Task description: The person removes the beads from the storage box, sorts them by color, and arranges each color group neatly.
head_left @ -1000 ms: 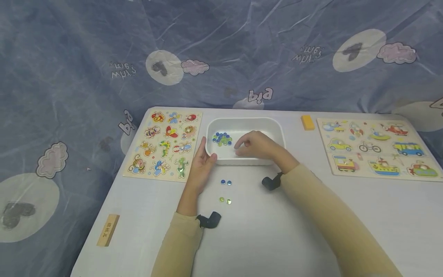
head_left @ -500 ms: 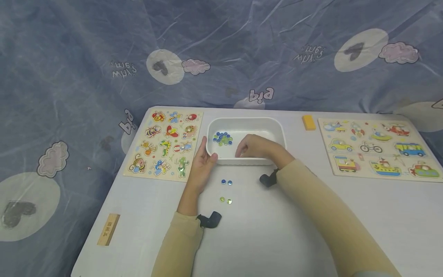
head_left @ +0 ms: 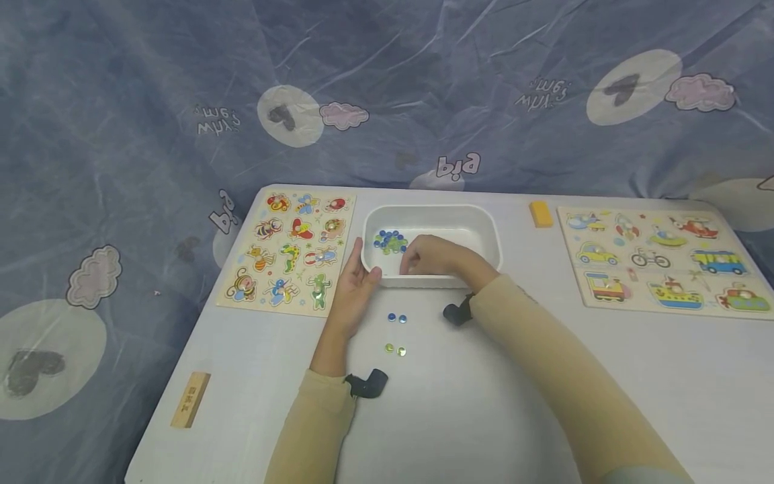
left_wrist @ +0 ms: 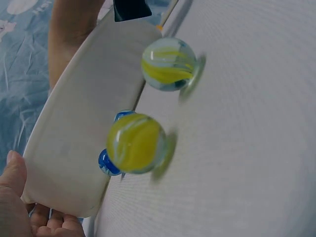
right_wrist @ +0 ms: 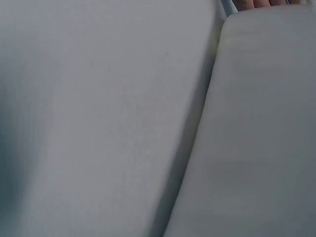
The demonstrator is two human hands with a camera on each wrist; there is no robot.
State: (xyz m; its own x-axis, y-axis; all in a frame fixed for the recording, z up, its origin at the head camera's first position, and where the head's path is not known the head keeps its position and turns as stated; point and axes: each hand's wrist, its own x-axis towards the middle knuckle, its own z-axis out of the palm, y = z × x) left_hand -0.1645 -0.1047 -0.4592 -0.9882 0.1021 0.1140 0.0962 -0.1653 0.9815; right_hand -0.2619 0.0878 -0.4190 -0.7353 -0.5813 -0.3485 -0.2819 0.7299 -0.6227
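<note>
A white plastic tray (head_left: 423, 282) stands at the back middle of the table, with a cluster of blue and yellow-green marbles (head_left: 390, 242) at its left end. My left hand (head_left: 352, 296) grips its left front corner, the thumb by the rim and the fingers around the outside. Inside the tray, my right hand (head_left: 432, 254) reaches down with bent fingers just right of the cluster; the front wall hides its fingertips. In front of the tray lie two blue marbles (head_left: 392, 316) and, nearer, two yellow-streaked marbles (left_wrist: 136, 143), large in the left wrist view.
An insect puzzle board (head_left: 290, 249) lies left of the tray, and a vehicle puzzle board (head_left: 662, 259) far right. A yellow block (head_left: 541, 214) sits between tray and vehicle board. Near the left edge is a wooden block (head_left: 191, 400). A printed curtain (head_left: 387, 81) hangs behind.
My right hand has lowered into the tray and slid left toward the marble cluster. The left hand keeps its grip on the corner, and the marbles on the table lie as before.
</note>
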